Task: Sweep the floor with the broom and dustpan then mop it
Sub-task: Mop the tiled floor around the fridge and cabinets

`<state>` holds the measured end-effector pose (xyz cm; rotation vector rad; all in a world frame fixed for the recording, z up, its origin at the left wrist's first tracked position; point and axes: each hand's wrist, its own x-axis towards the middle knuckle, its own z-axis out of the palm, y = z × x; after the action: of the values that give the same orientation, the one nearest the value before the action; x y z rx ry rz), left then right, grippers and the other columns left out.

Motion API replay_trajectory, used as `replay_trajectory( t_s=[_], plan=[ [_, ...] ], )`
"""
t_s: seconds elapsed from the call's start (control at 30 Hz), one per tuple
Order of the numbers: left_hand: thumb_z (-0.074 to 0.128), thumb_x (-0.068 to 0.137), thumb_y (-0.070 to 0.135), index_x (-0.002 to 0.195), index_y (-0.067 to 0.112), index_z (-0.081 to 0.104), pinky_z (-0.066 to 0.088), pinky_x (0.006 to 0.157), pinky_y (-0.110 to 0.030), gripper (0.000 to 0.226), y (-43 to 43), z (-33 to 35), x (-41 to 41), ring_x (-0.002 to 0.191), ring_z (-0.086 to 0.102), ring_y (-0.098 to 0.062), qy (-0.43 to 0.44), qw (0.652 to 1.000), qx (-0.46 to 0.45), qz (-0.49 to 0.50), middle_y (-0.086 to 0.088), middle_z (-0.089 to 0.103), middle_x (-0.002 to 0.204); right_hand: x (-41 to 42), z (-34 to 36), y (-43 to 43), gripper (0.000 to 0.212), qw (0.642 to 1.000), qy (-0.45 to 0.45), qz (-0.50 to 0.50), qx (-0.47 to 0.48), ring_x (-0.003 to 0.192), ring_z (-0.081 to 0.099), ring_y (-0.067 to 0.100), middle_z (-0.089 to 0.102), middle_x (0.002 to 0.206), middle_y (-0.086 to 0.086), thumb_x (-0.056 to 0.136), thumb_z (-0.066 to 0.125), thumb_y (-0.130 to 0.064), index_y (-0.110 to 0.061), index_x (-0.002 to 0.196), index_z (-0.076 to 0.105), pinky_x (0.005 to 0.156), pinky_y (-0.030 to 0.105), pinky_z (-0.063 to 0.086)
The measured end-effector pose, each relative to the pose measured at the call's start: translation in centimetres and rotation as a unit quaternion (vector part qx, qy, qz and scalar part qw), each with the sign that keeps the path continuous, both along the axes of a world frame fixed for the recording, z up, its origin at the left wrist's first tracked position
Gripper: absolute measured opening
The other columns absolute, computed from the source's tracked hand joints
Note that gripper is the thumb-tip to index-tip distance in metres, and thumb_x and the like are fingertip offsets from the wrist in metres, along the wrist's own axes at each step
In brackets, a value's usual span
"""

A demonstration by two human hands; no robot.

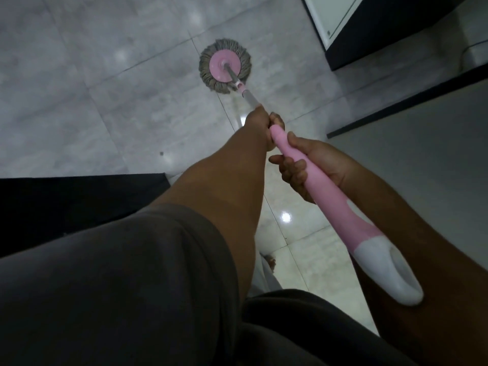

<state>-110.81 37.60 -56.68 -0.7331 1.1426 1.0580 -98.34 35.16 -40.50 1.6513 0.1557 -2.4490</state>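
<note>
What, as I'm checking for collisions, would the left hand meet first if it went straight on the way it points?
Probably the pink collar on the mop handle just ahead of the left hand, then the mop head; depth is unclear.

To your left a black flat surface (79,207), at your upper right a white cabinet (330,14) over its dark base (383,35), on your right a grey panel (422,159) with a dark edge strip (396,107).

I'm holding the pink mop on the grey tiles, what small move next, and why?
Probably pull the round grey-stringed mop head toward the small dark speck on the grey tiled floor: the left hand and right hand both grip the pink plastic handle, and the head lies flat.
</note>
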Motion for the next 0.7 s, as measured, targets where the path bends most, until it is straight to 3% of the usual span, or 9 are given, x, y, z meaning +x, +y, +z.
replay_trajectory(
  t_s=[0.4,0.53,0.7],
  plan=[
    [0.05,0.099,0.048,0.068,0.018,0.038,0.025,0.033,-0.01,0.045,-15.4,3.3,13.7,0.027,0.033,-0.007,-0.036,0.998,-0.006,-0.041,0.005,0.036,0.043,12.7,2.9,-15.5,0.046,1.0,-0.019,-0.014,0.0,0.032,0.04,0.004,0.044,0.053,-0.002,0.097,0.051,-0.046,0.0,0.101,0.052,0.031,0.014,0.033],
    [0.053,0.099,0.045,0.07,0.017,0.04,0.025,0.031,-0.009,0.042,-17.4,4.3,13.7,0.026,0.034,-0.006,-0.043,0.999,-0.005,-0.027,0.006,0.038,0.052,12.8,3.4,-17.0,0.047,1.0,-0.018,0.0,0.003,0.031,0.04,0.004,0.044,0.051,-0.002,0.097,0.05,-0.046,0.001,0.099,0.052,0.03,0.013,0.033],
    [0.05,0.1,0.046,0.066,0.018,0.036,0.024,0.031,-0.009,0.046,-15.4,4.2,11.6,0.025,0.033,-0.007,-0.052,0.998,0.005,-0.018,0.005,0.036,0.039,10.6,3.2,-14.7,0.047,1.0,-0.023,0.014,0.008,0.031,0.04,0.005,0.045,0.051,-0.001,0.097,0.051,-0.046,0.001,0.1,0.053,0.029,0.014,0.034]
  ],
)
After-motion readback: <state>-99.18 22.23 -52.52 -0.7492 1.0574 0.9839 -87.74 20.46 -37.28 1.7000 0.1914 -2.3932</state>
